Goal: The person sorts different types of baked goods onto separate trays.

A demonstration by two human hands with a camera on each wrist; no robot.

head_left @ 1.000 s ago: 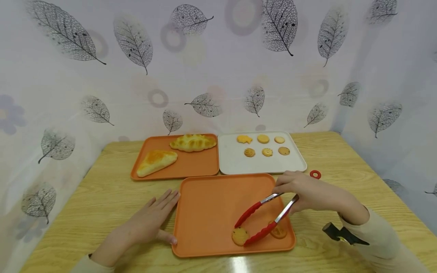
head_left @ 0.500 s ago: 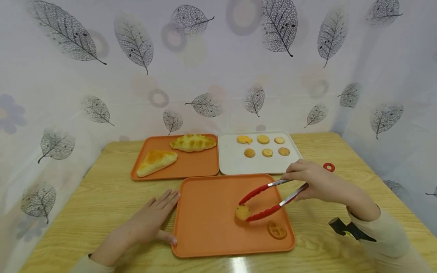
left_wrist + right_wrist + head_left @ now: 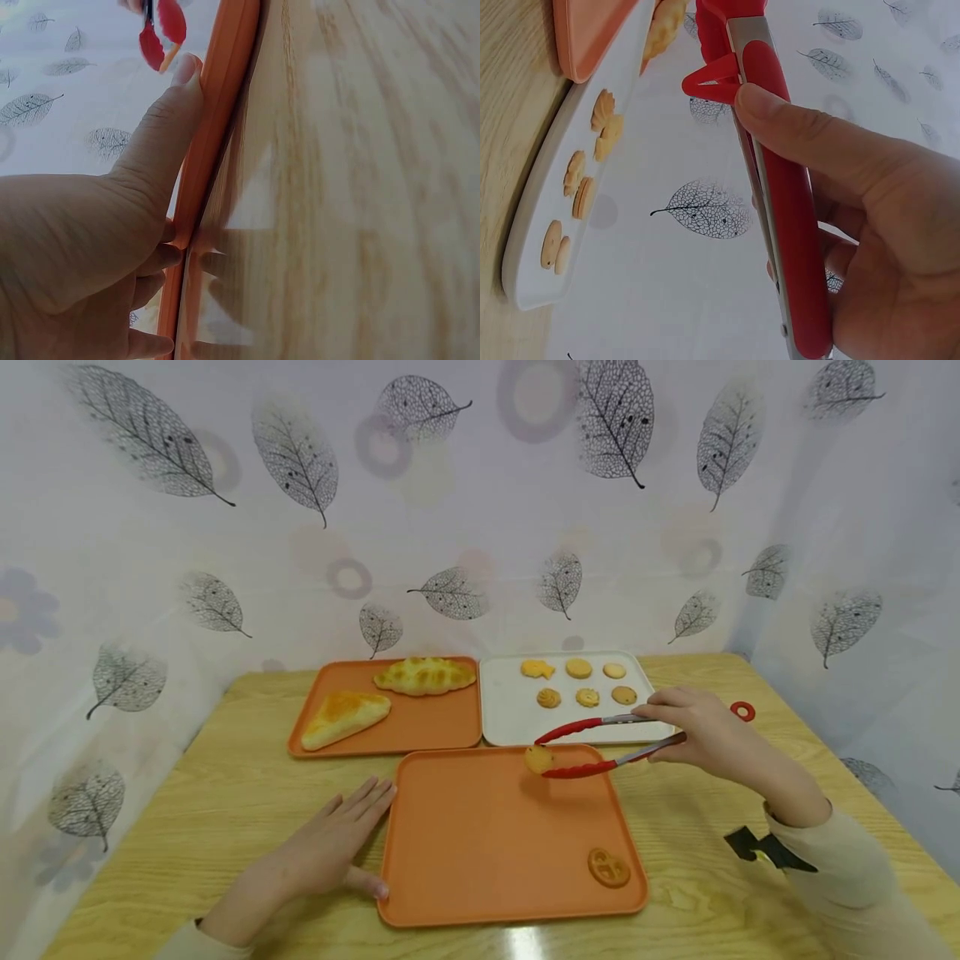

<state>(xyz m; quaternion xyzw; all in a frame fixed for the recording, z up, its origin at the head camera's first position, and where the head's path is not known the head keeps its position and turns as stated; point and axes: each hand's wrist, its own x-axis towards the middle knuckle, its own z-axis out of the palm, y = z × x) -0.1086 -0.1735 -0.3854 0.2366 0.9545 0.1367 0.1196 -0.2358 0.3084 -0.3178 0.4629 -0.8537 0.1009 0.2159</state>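
Note:
My right hand (image 3: 701,731) grips a pair of red-tipped metal tongs (image 3: 784,202), thumb along one red handle in the right wrist view. Between the tong tips is a round speckled cookie (image 3: 538,760), raised over the far edge of the front orange tray (image 3: 480,843). A pretzel-shaped cookie (image 3: 608,867) lies in that tray's near right corner. My left hand (image 3: 322,839) lies flat with spread fingers at the tray's left side, and the thumb touches the rim in the left wrist view.
Behind stands a white tray (image 3: 510,722) with several small cookies in two rows. Left of it, another orange tray (image 3: 427,727) bears a triangular pastry (image 3: 345,718) and a long braided bread (image 3: 425,676). A leaf-print cloth (image 3: 480,527) hangs behind the wooden table (image 3: 225,777).
My right hand has moved away from me and a little right. The tongs have lifted the speckled cookie from the front tray's near side toward its far edge. My left hand stays put.

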